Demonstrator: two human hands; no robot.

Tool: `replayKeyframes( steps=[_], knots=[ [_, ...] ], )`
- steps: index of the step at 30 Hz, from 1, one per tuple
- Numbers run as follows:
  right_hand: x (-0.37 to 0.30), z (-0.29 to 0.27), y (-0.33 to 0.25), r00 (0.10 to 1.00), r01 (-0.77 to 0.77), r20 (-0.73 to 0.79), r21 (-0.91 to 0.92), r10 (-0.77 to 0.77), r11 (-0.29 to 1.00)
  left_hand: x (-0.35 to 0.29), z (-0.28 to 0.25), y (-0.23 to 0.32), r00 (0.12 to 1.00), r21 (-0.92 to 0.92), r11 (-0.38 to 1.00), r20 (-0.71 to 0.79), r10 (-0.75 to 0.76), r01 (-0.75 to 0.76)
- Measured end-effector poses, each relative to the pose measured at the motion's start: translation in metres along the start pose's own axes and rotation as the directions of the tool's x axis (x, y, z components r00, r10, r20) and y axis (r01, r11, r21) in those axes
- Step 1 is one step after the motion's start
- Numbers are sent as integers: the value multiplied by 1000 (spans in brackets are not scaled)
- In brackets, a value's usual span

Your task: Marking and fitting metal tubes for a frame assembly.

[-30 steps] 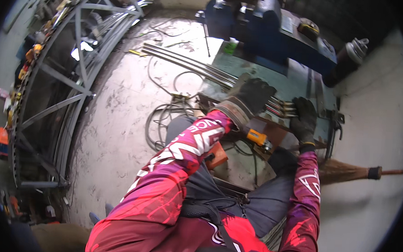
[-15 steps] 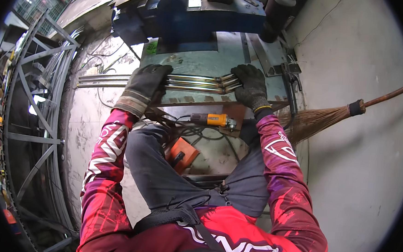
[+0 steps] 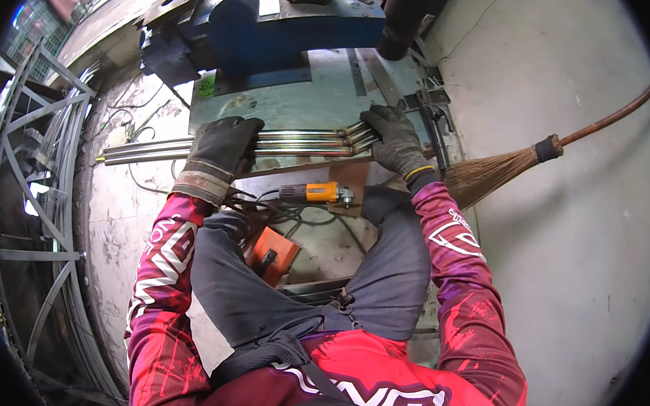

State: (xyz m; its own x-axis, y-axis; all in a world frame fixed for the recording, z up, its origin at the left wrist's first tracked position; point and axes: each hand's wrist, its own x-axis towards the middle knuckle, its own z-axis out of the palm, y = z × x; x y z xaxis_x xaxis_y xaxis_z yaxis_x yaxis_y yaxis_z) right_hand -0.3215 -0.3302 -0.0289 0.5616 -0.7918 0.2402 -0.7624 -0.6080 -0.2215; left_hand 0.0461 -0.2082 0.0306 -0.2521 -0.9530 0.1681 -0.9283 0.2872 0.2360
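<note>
While you crouch over the grey steel plate [image 3: 301, 101], both gloved hands press on the bundle of metal rods [image 3: 299, 140] lying across it. Your left hand [image 3: 220, 152] wraps its fingers over the rods near their middle; your right hand [image 3: 396, 139] clenches around their splayed ends. Just below the rods lies a yellow angle grinder [image 3: 318, 194], with a broom [image 3: 506, 169] to your right.

Pale concrete floor [image 3: 577, 218], a broom [image 3: 506, 166] lying across it — blue machine [image 3: 276, 21] behind.

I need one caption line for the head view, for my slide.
Gloved left hand and right hand grip a bundle of metal rods above a yellow angle grinder.
</note>
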Motion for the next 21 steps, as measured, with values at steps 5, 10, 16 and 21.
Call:
replayKeyframes(
  steps=[5,10,16,21],
  knots=[
    [-41,-34,-6,949,-5,-308,177,61,984,0,1,2,1000,3,1000,-4,23,-23],
    [-140,-41,-27,895,0,-433,235,105,972,3,-4,11,996,-24,998,67,-54,55],
    [-252,-42,-71,975,-220,-20,82,222,972,15,7,30,999,51,998,27,25,-27],
    [-261,-73,-95,953,-33,295,-119,67,992,20,24,29,1000,58,998,14,27,-28]
  ],
)
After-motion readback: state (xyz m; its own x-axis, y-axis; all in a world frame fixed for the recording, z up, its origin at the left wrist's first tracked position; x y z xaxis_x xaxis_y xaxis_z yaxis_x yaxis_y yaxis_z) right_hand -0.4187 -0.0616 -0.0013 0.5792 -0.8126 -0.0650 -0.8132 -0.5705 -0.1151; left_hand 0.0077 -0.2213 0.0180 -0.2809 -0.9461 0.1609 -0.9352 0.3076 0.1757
